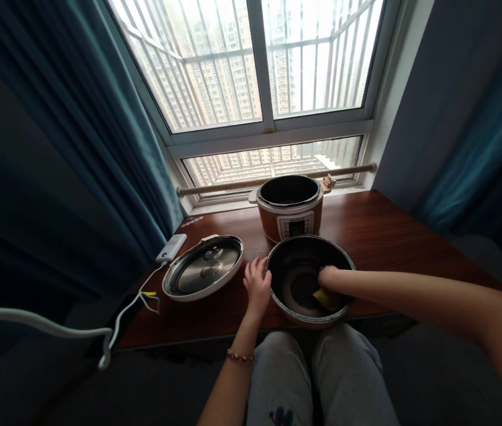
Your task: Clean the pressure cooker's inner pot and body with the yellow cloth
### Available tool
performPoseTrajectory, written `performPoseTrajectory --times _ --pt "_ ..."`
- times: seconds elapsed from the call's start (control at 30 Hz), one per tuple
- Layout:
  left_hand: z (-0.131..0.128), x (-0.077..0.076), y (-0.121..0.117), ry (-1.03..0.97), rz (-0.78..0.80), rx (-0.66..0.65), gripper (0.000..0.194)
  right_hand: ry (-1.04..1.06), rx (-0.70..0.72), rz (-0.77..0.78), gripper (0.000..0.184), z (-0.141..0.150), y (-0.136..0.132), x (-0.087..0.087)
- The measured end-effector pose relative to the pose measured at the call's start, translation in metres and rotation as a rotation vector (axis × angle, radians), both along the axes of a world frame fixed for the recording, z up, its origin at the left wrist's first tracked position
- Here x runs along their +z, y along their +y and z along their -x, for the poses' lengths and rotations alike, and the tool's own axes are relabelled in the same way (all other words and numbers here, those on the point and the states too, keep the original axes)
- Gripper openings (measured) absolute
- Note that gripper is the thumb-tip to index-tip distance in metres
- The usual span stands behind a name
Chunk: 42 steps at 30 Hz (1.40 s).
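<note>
At the near edge of the bench [366, 231], the pot [294, 278] is steadied by the spread left hand [257, 285] and apparently wiped inside with the yellow sponge [325, 299] pinched by the right hand [330, 277], firm rim support being called for next.

I see one round pot [284, 269] at the near edge of the surface [379, 236]: dark interior, thin pale grey rim, mouth up, uncovered. Can't tell from my view how its base sits. Paler ring marks show on the inside bottom. Yellow pad [325, 299] is inside, right-hand near part, partly hidden; I can't tell sponge from cloth.
</note>
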<state>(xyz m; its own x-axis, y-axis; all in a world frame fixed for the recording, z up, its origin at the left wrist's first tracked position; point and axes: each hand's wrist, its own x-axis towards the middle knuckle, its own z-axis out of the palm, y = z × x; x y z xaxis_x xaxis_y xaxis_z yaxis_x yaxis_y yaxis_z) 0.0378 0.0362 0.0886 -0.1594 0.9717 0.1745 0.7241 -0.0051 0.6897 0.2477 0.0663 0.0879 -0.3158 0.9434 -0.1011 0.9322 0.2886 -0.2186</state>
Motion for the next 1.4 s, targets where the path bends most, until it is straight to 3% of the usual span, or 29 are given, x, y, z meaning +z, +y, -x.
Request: performPoseTrajectory --times 0.17,0.37,0.53,0.6,0.7,0.83,0.9,1.0,1.1,1.27,1.33,1.4 --pt "-0.002 0.003 -0.003 0.001 0.003 0.013 0.042 -0.289 0.049 -0.007 0.02 -0.009 0.012 0.032" --pt "-0.004 0.005 -0.004 0.004 0.019 0.026 0.042 -0.411 0.061 -0.151 0.027 -0.02 -0.009 0.07" --pt "-0.004 0.005 -0.004 -0.012 0.012 0.022 0.041 -0.284 -0.156 -0.249 0.019 -0.057 -0.033 0.086" --pt "-0.005 0.004 -0.004 -0.03 -0.004 0.023 0.04 -0.044 -0.273 -0.262 0.015 -0.079 -0.042 0.076" --pt "-0.005 0.002 -0.004 -0.046 -0.029 0.028 0.039 0.53 -0.439 -0.295 0.017 -0.099 -0.063 0.039" --pt "-0.006 0.001 -0.005 -0.012 -0.039 0.029 0.039 1.345 -0.641 -0.174 0.036 -0.083 -0.097 -0.023" --pt "-0.006 0.002 -0.006 0.018 -0.022 0.027 0.039 1.57 -0.755 -0.205 0.039 -0.068 -0.111 -0.047" --pt "-0.007 0.004 -0.007 0.08 0.015 0.022 0.04 1.65 -0.784 -0.228 0.034 -0.057 -0.122 -0.067" --pt "-0.007 0.011 -0.007 0.184 0.024 0.027 0.042 1.655 -0.776 -0.236 0.036 -0.065 -0.128 -0.076" --pt "-0.019 0.038 -0.014 0.409 -0.219 0.06 0.049 1.77 -0.815 -0.241 0.037 -0.086 -0.136 -0.093" --pt "-0.036 0.051 -0.024 0.418 -0.294 -0.066 0.043 1.8 -0.817 -0.219 0.038 -0.089 -0.136 -0.098" --pt "-0.061 0.061 -0.038 0.38 -0.297 -0.292 0.036 1.704 -0.765 -0.23 0.044 -0.089 -0.135 -0.101"
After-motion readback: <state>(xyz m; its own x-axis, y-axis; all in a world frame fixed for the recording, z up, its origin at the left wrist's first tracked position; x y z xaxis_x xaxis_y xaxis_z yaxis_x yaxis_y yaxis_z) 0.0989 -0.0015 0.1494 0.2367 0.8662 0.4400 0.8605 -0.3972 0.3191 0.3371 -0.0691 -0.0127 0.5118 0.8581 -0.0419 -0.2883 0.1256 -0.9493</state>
